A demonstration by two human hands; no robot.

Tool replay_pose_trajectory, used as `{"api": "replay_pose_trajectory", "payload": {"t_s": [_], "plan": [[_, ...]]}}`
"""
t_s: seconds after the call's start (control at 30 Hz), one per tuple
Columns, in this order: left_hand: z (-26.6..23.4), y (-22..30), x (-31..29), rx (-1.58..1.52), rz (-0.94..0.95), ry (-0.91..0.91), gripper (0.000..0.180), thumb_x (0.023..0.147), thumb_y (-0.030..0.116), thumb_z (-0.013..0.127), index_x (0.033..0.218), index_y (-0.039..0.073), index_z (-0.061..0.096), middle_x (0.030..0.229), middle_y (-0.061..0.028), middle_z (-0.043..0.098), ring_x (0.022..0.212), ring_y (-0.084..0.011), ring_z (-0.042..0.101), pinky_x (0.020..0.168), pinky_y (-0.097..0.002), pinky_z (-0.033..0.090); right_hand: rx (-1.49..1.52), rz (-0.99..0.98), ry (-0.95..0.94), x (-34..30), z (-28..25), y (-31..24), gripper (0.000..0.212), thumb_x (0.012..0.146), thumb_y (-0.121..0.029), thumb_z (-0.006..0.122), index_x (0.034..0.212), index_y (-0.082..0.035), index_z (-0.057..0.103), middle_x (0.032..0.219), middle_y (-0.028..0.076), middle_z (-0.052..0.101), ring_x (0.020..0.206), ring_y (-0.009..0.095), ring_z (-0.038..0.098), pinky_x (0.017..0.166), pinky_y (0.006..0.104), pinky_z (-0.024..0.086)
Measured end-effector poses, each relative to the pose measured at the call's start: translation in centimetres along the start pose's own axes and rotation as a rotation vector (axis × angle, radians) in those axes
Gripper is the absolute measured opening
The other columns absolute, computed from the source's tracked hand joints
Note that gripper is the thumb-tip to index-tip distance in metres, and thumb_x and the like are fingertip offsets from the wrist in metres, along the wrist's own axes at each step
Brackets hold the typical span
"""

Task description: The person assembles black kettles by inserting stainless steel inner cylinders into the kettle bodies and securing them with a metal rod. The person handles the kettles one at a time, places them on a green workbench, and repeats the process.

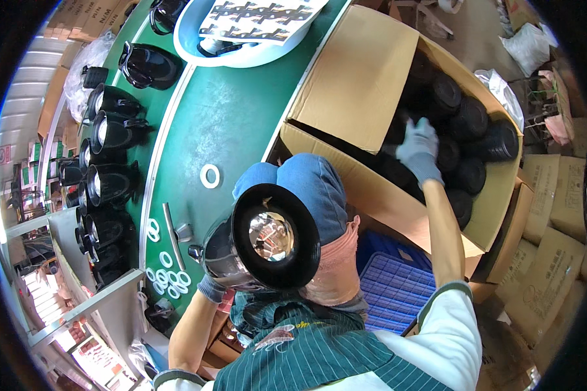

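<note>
My left hand (pixel 211 287), in a grey glove, holds a glossy black jug (pixel 222 251) tilted over my lap. The jug's wide round opening faces up, and a shiny metal liner (pixel 271 236) shows inside. My right hand (pixel 420 148), also gloved, is inside an open cardboard box (pixel 372 189) on the right. Its fingers are apart over dark parts, with the fingertips partly blurred. Several black ribbed cylindrical parts (pixel 500 141) fill that box.
On the green table, white rings (pixel 209 176) lie near a metal rod (pixel 173 236). Several black jugs (pixel 114 184) line the far left side. A pale blue basin (pixel 241 57) with a printed sheet stands at the top. A blue crate (pixel 398 287) sits beside my legs; cartons (pixel 535 287) stack at right.
</note>
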State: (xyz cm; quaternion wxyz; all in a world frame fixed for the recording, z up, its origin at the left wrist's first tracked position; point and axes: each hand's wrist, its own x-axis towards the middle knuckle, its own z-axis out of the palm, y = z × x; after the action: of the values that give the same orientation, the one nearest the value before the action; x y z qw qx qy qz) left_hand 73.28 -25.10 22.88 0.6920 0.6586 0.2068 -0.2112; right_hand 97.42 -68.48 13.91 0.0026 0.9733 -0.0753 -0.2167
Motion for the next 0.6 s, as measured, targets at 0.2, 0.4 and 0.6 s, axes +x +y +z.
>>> {"api": "replay_pose_trajectory", "payload": {"t_s": [0.2,0.4,0.6], "plan": [[0.3,0.5,0.0,-0.033,0.018,-0.116,0.051,0.084,0.016,0.074,0.131,0.0,0.061,0.125,-0.0166,0.065,0.113,-0.0286,0.066,0.101,-0.0405,0.053,1.479,-0.986,0.187,-19.8,-6.6,-3.3,0.118,0.071,-0.038,0.095,0.161,-0.005,0.028,0.159,0.019,0.036,0.145,0.034,0.039,0.12,0.0471,0.034],[0.6,1.9,-1.6,-0.053,0.01,-0.33,0.048,0.087,0.016,0.072,0.13,0.0,0.061,0.123,-0.0163,0.066,0.111,-0.0274,0.066,0.1,-0.0399,0.053,1.233,-1.149,0.286,-26.0,-5.6,-7.8,0.117,0.061,-0.065,0.09,0.158,-0.019,0.044,0.16,0.028,0.023,0.144,0.05,0.032,0.118,0.06,0.028],[0.2,1.5,-3.2,-0.101,0.026,-0.449,0.045,0.089,0.017,0.07,0.13,0.0,0.061,0.122,-0.0161,0.066,0.11,-0.0263,0.067,0.1,-0.0394,0.054,1.082,-1.324,0.358,-28.7,-5.7,-8.1,0.115,0.061,-0.065,0.089,0.156,-0.018,0.047,0.162,0.03,0.02,0.146,0.053,0.03,0.12,0.0594,0.026]]}}
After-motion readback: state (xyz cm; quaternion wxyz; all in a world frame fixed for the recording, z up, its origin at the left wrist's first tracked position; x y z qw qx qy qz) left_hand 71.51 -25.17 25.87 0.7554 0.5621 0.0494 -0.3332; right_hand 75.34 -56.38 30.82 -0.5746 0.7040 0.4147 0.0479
